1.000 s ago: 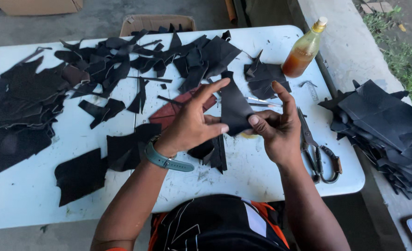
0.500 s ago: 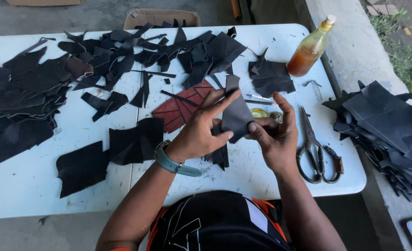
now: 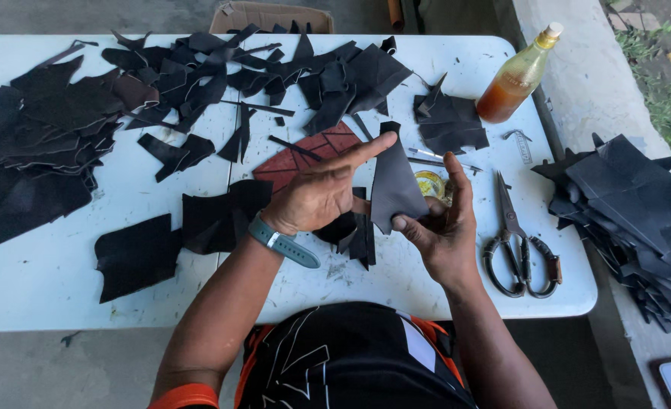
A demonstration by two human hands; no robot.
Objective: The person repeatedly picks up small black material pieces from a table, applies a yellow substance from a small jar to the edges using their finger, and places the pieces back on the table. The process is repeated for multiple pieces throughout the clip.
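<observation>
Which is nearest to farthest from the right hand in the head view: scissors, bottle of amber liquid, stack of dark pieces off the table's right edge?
From the right hand:
1. Scissors, just to its right on the white table.
2. Bottle of amber liquid, at the far right corner.
3. Stack of dark pieces, past the right edge.
</observation>
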